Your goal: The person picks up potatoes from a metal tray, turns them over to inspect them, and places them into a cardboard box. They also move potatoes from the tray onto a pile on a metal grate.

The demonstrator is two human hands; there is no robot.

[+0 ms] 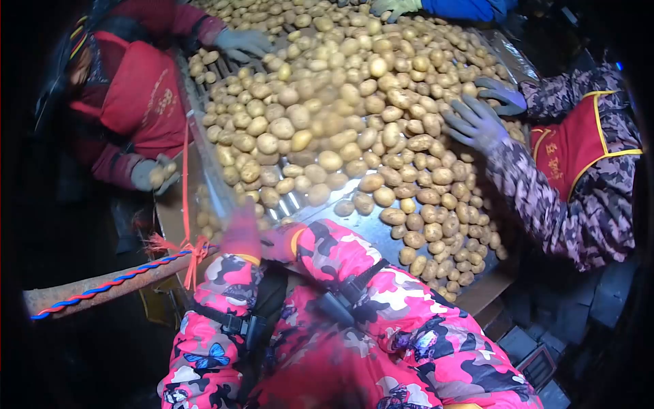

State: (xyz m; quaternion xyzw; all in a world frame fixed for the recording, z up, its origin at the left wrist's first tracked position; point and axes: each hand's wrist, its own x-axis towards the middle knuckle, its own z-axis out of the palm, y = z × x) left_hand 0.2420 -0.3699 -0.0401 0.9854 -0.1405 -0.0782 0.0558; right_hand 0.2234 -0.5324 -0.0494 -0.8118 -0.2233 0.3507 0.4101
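Observation:
My left hand (242, 230), in a pink glove, is at the near left edge of the sorting table, blurred by motion. Close beside it is my right hand (278, 242), also gloved in pink and mostly hidden by its yellow-edged cuff. Whether either hand holds anything I cannot tell. Just beyond them, metal rollers (291, 202) show between the potatoes (409, 102), which spread thickly over the table. A bare metal patch (381, 232) shows right of my hands.
A rusty pipe (109, 290) wrapped in red and blue rope juts out at left, tied with red cord (197, 252). Co-workers' gloved hands reach in at left (245, 44), right (480, 123) and the far side (396, 6). Another left-side hand (157, 174) grips a potato.

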